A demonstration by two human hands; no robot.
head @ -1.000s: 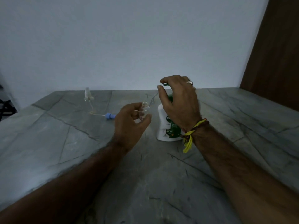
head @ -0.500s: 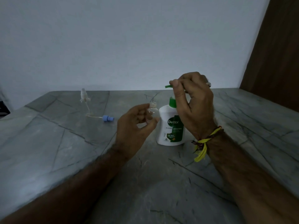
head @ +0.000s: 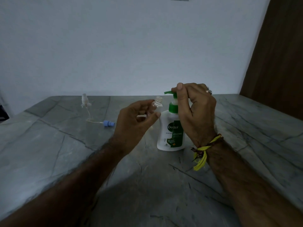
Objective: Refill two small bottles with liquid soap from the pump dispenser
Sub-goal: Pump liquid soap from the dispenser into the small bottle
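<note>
1. Head view: the left hand (head: 134, 122) pinches a small clear bottle (head: 157, 104), open neck up, just left of the Dettol pump dispenser (head: 171, 131) standing on the grey stone table (head: 49, 153).
2. The right hand (head: 196, 112) curls its fingers (head: 180, 95) round the green pump head (head: 170, 93).
3. A second small bottle (head: 85, 100) stands far left, a blue cap (head: 108, 124) lying beside it.

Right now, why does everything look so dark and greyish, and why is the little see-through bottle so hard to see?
In the head view the light is dim and flat, so the stone table looks grey, with a soft shadow near the bottom edge. The small clear bottle in the left hand blends into the pale wall. The green pump dispenser under the right hand stays sharp. The wide lens bends the table edges.
</note>
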